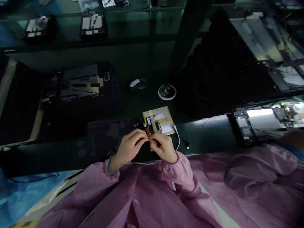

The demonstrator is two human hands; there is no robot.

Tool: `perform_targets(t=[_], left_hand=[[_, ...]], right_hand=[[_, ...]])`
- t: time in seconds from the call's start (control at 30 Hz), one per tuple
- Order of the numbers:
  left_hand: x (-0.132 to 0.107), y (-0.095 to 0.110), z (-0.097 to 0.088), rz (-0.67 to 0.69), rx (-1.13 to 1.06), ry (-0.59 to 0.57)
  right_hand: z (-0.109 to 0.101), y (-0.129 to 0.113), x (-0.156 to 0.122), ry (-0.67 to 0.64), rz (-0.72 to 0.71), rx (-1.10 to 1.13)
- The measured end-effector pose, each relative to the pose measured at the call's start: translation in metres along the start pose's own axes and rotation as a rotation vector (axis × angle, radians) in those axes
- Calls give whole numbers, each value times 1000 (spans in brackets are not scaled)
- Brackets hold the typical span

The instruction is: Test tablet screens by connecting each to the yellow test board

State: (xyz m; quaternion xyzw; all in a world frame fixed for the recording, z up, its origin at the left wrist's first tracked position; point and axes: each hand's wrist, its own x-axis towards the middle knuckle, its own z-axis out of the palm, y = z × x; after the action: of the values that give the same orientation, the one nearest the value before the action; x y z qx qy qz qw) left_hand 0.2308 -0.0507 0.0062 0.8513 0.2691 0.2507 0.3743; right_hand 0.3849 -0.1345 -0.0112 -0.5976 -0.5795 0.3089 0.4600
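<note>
My left hand and my right hand meet at the near edge of the dark green table, fingers pinched together on a small orange and black flat cable piece. Just beyond the fingertips lies a yellowish pad with a small black circuit part on it. Both wrists come out of pink sleeves with gathered cuffs. What lies under the fingers is hidden.
A white cable with a dark plug runs right of my hands. A round white tape roll and a black mouse sit farther back. Opened devices lie at the left and right. A neighbour's pink sleeve is at the right.
</note>
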Motion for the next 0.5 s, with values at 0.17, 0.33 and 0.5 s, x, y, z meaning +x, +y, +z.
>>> perform_targets(t=[0.17, 0.33, 0.5], left_hand=[[1, 1, 1, -66, 19, -52], [1, 2, 5, -108, 14, -102], [1, 3, 5, -97, -6, -124]], right_hand=[[2, 0, 0, 3, 87, 51], [-19, -9, -16, 28, 179, 43], [-47, 3, -9, 277, 203, -200]])
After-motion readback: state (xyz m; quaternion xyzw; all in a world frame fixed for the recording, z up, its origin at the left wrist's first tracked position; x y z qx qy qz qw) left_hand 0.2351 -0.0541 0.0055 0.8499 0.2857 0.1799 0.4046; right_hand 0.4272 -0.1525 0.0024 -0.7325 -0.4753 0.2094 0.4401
